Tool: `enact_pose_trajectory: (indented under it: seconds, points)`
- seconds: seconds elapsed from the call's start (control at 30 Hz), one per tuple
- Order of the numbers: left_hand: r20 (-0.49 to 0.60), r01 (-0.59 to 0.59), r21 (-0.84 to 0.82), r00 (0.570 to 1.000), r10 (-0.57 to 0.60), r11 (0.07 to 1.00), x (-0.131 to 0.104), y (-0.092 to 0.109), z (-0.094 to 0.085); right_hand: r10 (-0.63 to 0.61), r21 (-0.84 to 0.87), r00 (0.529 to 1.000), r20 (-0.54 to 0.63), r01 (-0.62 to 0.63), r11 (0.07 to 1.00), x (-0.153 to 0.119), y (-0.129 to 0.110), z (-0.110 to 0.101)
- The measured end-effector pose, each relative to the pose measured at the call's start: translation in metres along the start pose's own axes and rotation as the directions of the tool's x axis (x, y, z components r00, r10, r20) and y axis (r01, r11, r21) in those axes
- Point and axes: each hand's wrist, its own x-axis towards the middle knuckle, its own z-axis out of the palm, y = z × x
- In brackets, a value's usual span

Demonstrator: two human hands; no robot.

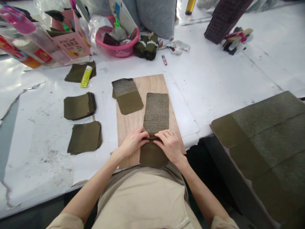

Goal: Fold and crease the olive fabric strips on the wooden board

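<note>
So, from the head camera, the piece being worked is a long olive-green cloth panel, ribbed and speckled grey on its far part and plain on its near part (pixel 156 114). It lies on a thin, pale wooden board (pixel 126 122) at the near edge of the white-covered counter (pixel 209 79), with its plain end right by the person's waist. The left hand (pixel 134 139) has a narrow grip, thumb and fingers pinching the panel at its left side where the ribbed and plain parts meet. The right hand (pixel 169 144) does pretty much the same from the other side, its grip narrow on that same line, fingertips near the left ones but apart.

Up at the board's far left corner there's a little pile of similar two-tone olive pieces (pixel 130 101). Left of the board, three stacks of plain olive cloth rectangles (pixel 84 136) run in a row from near the counter's front edge toward the back, and a yellow tube with a white cap (pixel 86 76) lies on the farthest one. Toward the far edge sit a round pink plastic basket (pixel 116 51) full of odds and ends, some dark green rolled bundles (pixel 150 49) and small pink snips (pixel 164 59).
</note>
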Motion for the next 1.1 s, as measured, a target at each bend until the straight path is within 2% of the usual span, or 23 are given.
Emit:
enact_pose_trajectory:
  seconds: [0.17, 0.47, 0.73, 1.1]
  points:
    - [-0.047, 0.04, -0.046, 0.998, -0.042, 0.998, -0.002, 0.001, 0.0, 0.009, -0.022, 1.0, -0.002, -0.009, 1.0, 0.003, -0.003, 0.017]
    - [-0.229, -0.012, -0.133, 0.973, -0.019, 0.991, -0.015, -0.009, 0.014, 0.012, -0.032, 1.0, -0.013, -0.012, 0.999, 0.003, -0.002, 0.017]
    - [-0.254, -0.088, 0.041, 0.963, 0.095, 0.995, -0.02, -0.014, 0.016, 0.009, -0.025, 1.0, 0.0, -0.009, 1.0, -0.002, 0.002, 0.021]
    - [-0.2, -0.143, 0.122, 0.966, 0.165, 0.982, -0.025, -0.017, 0.016, 0.003, -0.031, 1.0, 0.02, -0.002, 1.0, -0.003, 0.004, 0.023]
